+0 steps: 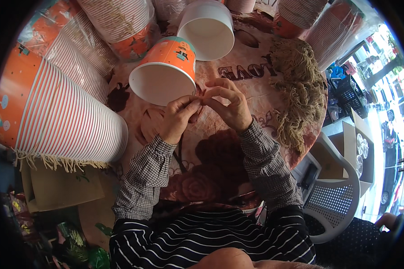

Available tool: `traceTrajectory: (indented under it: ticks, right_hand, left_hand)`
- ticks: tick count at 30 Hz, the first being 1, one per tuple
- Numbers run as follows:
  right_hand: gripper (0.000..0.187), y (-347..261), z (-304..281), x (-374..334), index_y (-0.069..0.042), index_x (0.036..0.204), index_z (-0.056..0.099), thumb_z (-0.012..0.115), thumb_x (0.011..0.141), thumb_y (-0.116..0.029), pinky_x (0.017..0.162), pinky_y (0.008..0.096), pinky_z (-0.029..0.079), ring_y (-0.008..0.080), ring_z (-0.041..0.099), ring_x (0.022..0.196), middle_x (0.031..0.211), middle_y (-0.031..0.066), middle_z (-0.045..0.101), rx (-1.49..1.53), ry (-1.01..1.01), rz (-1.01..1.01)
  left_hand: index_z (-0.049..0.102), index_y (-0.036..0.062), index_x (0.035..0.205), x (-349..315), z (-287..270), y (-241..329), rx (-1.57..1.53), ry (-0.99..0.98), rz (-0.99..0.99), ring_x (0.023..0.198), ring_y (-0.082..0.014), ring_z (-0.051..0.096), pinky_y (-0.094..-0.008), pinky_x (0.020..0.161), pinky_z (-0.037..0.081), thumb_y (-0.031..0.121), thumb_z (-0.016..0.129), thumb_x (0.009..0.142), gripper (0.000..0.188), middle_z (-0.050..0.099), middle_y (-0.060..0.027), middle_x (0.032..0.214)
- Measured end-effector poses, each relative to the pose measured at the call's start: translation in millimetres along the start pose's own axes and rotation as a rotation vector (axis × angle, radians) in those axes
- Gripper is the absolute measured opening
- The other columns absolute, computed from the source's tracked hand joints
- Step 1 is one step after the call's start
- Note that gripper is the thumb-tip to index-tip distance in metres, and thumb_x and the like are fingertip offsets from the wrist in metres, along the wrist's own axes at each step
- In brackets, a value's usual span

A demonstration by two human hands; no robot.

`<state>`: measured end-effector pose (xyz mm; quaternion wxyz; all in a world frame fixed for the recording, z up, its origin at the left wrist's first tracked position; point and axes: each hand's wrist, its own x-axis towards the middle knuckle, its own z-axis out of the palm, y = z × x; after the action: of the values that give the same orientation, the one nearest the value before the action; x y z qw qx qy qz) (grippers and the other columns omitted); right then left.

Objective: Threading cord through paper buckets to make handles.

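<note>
My left hand [178,117] and my right hand [232,106] meet over the middle of the table, thumbs and fingertips pinched together. Whatever they hold between the tips is too small to make out. Just beyond my left hand, an orange paper bucket [173,54] with a white rim and printed pictures lies tipped, its mouth toward me. Behind it a white paper bucket [211,20] is tilted with its opening facing me too. Neither hand clearly touches a bucket.
A long stack of nested paper buckets [72,110] lies at the left, with plastic-wrapped stacks [121,27] behind. Tan fringe [296,94] is bunched on the right of the patterned tablecloth [251,107]. A grey chair [334,201] and an open cardboard box [334,154] stand right.
</note>
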<state>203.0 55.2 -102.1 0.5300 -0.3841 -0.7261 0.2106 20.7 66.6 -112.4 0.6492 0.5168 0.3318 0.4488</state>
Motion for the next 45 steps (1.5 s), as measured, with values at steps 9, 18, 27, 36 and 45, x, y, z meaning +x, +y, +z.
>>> traceTrajectory:
  ticks: [9, 18, 27, 36, 45]
  right_hand:
    - [0.013, 4.2, 0.9, 0.5, -0.004, 0.090, 0.068, 0.073, 0.079, -0.005, 0.087, 0.0339, 0.048, 0.0206, 0.059, 0.101, 0.107, 0.0093, 0.062, 0.024, -0.019, 0.026]
    - [0.013, 6.3, 1.4, -2.0, -0.001, 0.098, 0.067, 0.067, 0.087, -0.008, 0.089, 0.0317, 0.047, 0.0161, 0.059, 0.102, 0.109, 0.0080, 0.063, 0.202, -0.086, 0.171]
    - [0.012, 10.0, 1.2, 0.2, 0.000, 0.092, 0.065, 0.070, 0.082, -0.004, 0.087, 0.0309, 0.048, 0.0180, 0.061, 0.097, 0.104, 0.0098, 0.064, 0.095, -0.077, 0.135]
    - [0.012, 2.2, 1.0, -1.1, -0.001, 0.089, 0.062, 0.067, 0.079, -0.006, 0.084, 0.0341, 0.048, 0.0252, 0.062, 0.094, 0.098, 0.0117, 0.063, 0.032, -0.055, 0.033]
    - [0.012, 5.6, 0.2, 3.9, 0.000, 0.086, 0.063, 0.067, 0.079, -0.008, 0.087, 0.0356, 0.048, 0.0263, 0.061, 0.098, 0.102, 0.0116, 0.063, 0.064, -0.063, 0.075]
  left_hand:
    - [0.065, -0.0037, 0.093, 2.7, -2.5, -5.6, 0.262, -0.058, 0.175, 0.069, -0.0039, 0.051, -0.0195, 0.061, 0.041, 0.012, 0.060, 0.092, 0.016, 0.061, 0.0015, 0.076]
    - [0.065, -0.0014, 0.091, 2.6, -1.2, -2.6, 0.184, -0.033, 0.164, 0.062, -0.0021, 0.044, -0.0187, 0.055, 0.036, 0.013, 0.061, 0.092, 0.015, 0.053, 0.0054, 0.069]
    - [0.064, -0.0005, 0.088, 6.6, -0.8, -2.3, 0.231, 0.040, 0.240, 0.061, -0.0013, 0.043, -0.0177, 0.054, 0.035, 0.016, 0.063, 0.092, 0.017, 0.052, 0.0061, 0.069]
    - [0.062, 0.0005, 0.089, 3.7, 1.7, -5.2, 0.251, 0.148, 0.233, 0.063, -0.0022, 0.047, -0.0177, 0.056, 0.039, 0.009, 0.063, 0.090, 0.009, 0.054, 0.0045, 0.071]
    - [0.062, -0.0001, 0.093, 4.5, 3.6, -1.5, 0.608, 0.190, 0.459, 0.072, -0.0131, 0.060, -0.0262, 0.064, 0.047, 0.005, 0.063, 0.087, 0.008, 0.063, -0.0069, 0.079]
